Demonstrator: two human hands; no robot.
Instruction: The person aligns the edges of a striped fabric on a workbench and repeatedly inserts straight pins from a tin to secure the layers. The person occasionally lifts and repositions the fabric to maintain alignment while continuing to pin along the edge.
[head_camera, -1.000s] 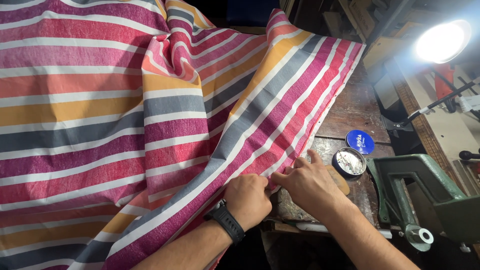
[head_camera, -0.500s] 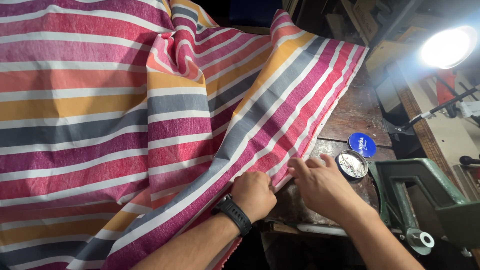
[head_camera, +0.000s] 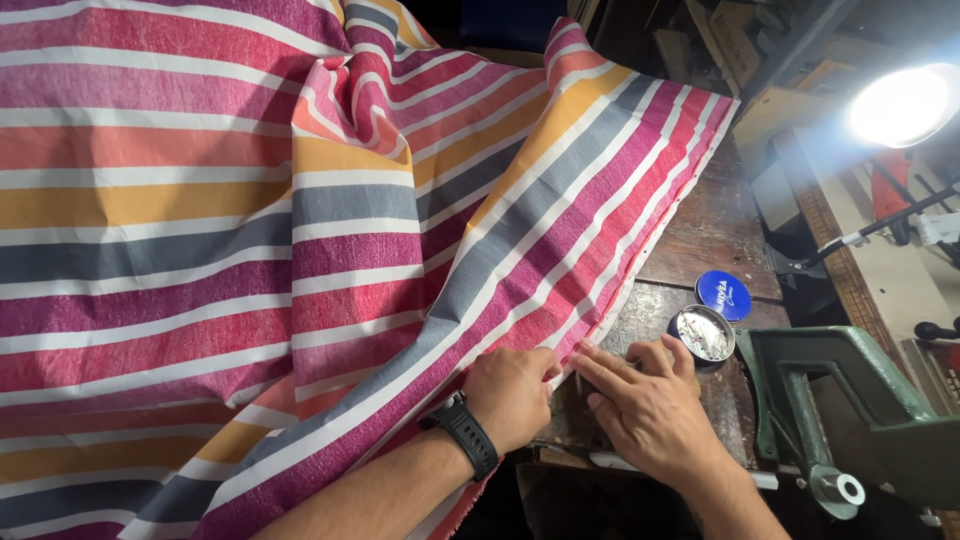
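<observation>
Striped cloth is draped over the wooden workbench and fills most of the view. Its edge runs diagonally toward the open tin. Left hand, wearing a black watch, is curled and pinches the cloth edge. Right hand, just beside it on the tin side, lies flat with fingers pressing the hem down. Blue lid sits just behind the tin, green machine to its right. The cloth looks soft, light and floppy, so it is best gripped at the folded edge.
</observation>
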